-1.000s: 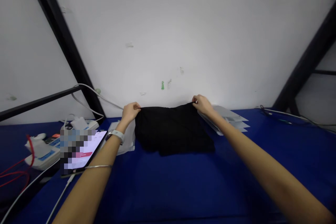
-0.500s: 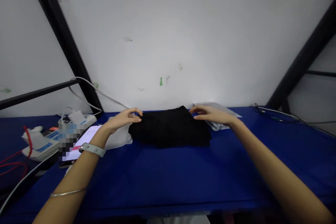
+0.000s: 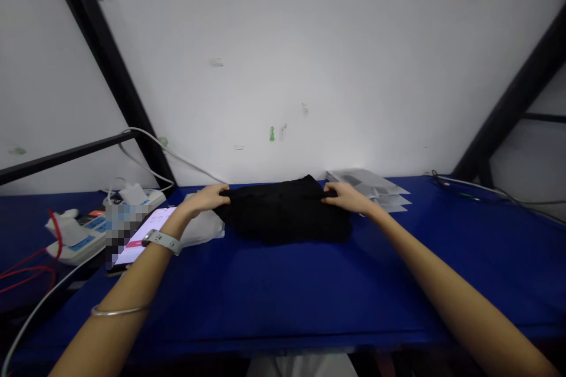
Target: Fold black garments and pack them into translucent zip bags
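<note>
A folded black garment (image 3: 283, 212) lies on the blue table (image 3: 283, 294) near the white wall. My left hand (image 3: 207, 197) rests on the garment's left edge, fingers curled over the cloth. On the garment's right edge my right hand (image 3: 345, 195) grips in the same way. A pale watch (image 3: 161, 240) and a thin bangle (image 3: 119, 310) are on my left arm.
A lit tablet (image 3: 141, 235) lies left of the garment, beside a white power strip (image 3: 84, 234) with red and white cables. White plastic bags (image 3: 201, 228) lie under my left hand's side, and several flat packets (image 3: 375, 188) lie at the right. Black frame bars cross both sides.
Both hands let the raised garment edge down flat, hovered with fingers out, then came back onto its left and right edges. The view tilted slightly.
</note>
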Tool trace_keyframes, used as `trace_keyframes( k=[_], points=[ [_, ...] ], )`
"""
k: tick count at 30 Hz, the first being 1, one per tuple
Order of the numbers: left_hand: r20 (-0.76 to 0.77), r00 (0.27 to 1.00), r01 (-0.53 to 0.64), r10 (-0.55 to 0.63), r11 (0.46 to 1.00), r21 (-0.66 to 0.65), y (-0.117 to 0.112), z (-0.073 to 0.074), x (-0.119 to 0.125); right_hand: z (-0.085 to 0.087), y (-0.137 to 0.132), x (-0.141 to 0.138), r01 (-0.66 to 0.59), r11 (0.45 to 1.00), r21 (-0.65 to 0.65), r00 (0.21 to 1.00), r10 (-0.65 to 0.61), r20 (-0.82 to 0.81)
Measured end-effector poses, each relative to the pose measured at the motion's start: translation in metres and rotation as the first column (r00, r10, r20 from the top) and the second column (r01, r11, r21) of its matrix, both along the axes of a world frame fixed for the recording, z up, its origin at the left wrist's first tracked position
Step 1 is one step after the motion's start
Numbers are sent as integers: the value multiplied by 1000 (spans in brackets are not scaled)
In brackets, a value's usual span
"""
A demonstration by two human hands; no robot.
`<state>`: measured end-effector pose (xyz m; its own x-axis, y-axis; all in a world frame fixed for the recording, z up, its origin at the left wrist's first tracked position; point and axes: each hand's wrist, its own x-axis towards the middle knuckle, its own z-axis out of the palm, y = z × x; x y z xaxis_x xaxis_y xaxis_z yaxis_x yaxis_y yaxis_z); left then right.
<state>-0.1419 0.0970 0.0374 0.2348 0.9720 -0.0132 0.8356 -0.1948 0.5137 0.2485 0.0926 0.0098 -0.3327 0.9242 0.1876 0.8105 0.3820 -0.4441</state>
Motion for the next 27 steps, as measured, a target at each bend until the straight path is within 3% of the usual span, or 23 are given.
trace_keyframes(
  k=[4,6,8,11,13,15,17,19,22,24,25,27],
  points=[
    [167,979,-106,117,992,-71,0,30,-9,7,-9,-7,14,980,-197,913,-92,-397],
    [155,966,-207,206,978,-9,3,44,-6,4,-12,-11,52,964,-260,867,-173,-467],
    [41,964,-266,263,954,135,7,53,7,-3,-12,-15,73,951,-299,836,-222,-501],
    [-227,928,-215,295,922,323,8,60,44,-17,-11,-19,97,960,-262,823,-226,-522],
    [-322,900,-166,293,915,368,6,59,77,-24,-11,-20,127,968,-214,828,-222,-514],
    [-359,900,-105,246,924,368,2,53,109,-28,-11,-21,163,973,-165,833,-225,-505],
    [-362,923,-22,129,958,287,-2,43,136,-30,-12,-21,196,973,-123,836,-231,-498],
    [-288,955,98,-73,993,72,-6,32,152,-31,-12,-22,212,972,-106,836,-236,-495],
    [17,950,309,-312,929,-205,-8,21,155,-31,-11,-22,214,970,-111,838,-241,-490],
    [232,920,361,-317,915,-180,-7,19,142,-30,-11,-22,235,966,-107,831,-257,-493],
    [301,914,322,-273,939,-126,-5,20,133,-30,-10,-22,245,964,-104,826,-264,-498],
    [307,944,132,-119,991,-22,0,21,111,-28,-10,-22,263,960,-97,814,-274,-511]
  ],
)
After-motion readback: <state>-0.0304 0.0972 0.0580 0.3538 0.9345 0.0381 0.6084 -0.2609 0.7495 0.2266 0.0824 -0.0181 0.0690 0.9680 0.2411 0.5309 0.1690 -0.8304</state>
